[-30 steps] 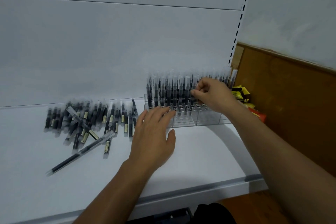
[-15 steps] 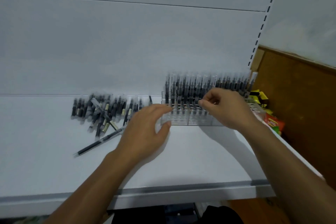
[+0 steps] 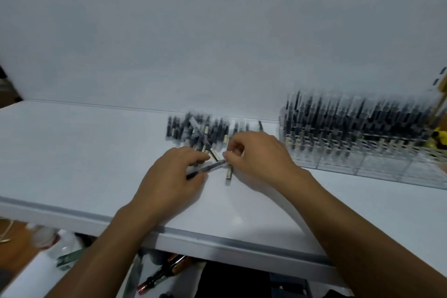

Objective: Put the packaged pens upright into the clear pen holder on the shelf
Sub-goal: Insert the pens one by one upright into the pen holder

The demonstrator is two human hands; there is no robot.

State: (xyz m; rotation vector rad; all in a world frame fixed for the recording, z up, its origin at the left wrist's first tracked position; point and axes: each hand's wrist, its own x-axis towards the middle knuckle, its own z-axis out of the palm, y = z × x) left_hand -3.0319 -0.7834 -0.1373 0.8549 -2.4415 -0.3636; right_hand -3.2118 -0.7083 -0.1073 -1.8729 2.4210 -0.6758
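head view, heavy motion blur.

- left hand [image 3: 169, 176] and right hand [image 3: 262, 156] meet over the white shelf [image 3: 72, 152], both on one packaged pen [image 3: 209, 169].
- left grip: fingers curled round the dark end. right grip: thumb and forefinger pinched on the clear sleeve end.
- the pen lies nearly flat, slanting up to the right. cannot tell whether it is lifted or resting on the shelf.
- loose pile [image 3: 200, 132] of packaged pens lies flat toward the back of the shelf, just behind the hands. many pens, count unsure in the blur. one stray pen [image 3: 228, 174] lies just below the right fingers.
- clear pen holder [image 3: 387, 173] stands at the right of the shelf, well apart from the held pen. its back rows are packed with standing pens [image 3: 350, 121], upright. the front compartments look see-through and unfilled.

progress, as judged: past halfway. the holder seems to carry more pens than the pile does, yet the pile is far from gone. the step in hand looks like picking up or straightening one pen at the pile's front edge. left to do: carry it right, stand it in a free front cell, then repeat for the rest of the pile and the stray.

yellow packaging [image 3: 439, 138] sits at the holder's far end. clutter under the shelf, not identifiable.
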